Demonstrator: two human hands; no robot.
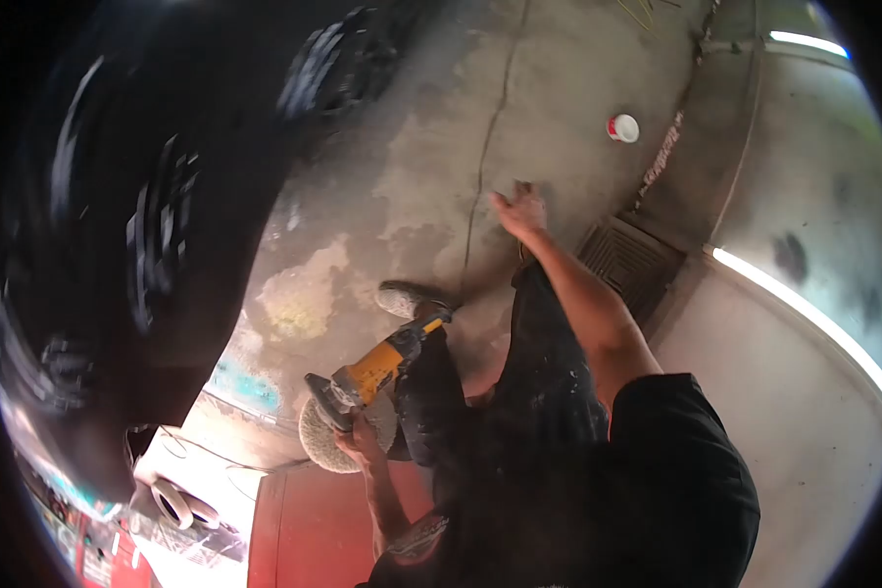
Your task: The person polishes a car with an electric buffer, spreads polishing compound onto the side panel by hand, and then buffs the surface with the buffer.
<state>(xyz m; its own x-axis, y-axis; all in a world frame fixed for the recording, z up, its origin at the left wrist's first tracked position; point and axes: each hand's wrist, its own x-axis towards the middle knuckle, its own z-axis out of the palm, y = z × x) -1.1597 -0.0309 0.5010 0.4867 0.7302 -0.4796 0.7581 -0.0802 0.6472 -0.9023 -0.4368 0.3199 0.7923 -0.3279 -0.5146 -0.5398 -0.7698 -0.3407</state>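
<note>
A yellow and black polisher (374, 370) with a round, whitish wool pad (320, 441) lies tilted across my left leg. My left hand (361, 441) is closed around its dark front handle (328, 404), next to the pad. The rear end of the polisher reaches over my knee near my shoe (409, 298). Stretched out over the floor, my right hand (521, 211) has its fingers apart and holds nothing. It is nearest to the long crack in the concrete and well away from the polisher.
A glossy black car body (157, 216) fills the left side. On the concrete floor (431, 127) stands a red and white tub (625, 128), with a drain grate (625, 260) by the right wall (774, 392). Behind lie a red panel (309, 529), a cable and tires (171, 504).
</note>
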